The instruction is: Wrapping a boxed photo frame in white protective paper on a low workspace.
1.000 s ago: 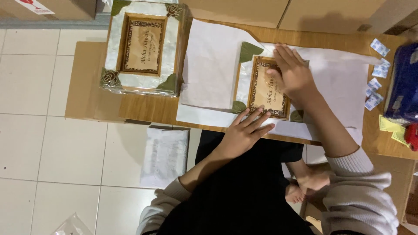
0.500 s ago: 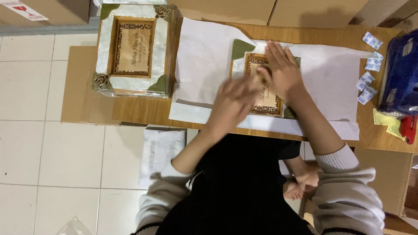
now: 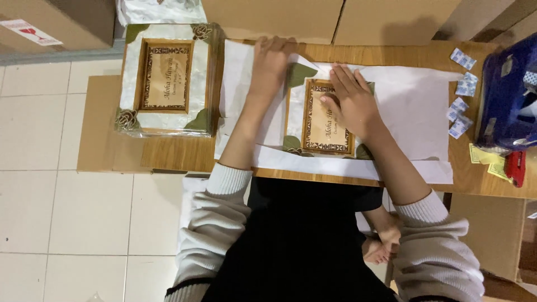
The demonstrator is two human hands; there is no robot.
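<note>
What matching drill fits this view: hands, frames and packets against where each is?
Things:
1. left hand
2. right hand
3. second frame
4. small packets

Places:
A. scattered at the table's right side, beside a blue box
B. flat on the frame in the middle of the white paper
C. at the paper's far edge, left of the middle frame
D. off the paper, at the table's left end

Pairs: 1-C, 2-B, 3-D, 4-A
</note>
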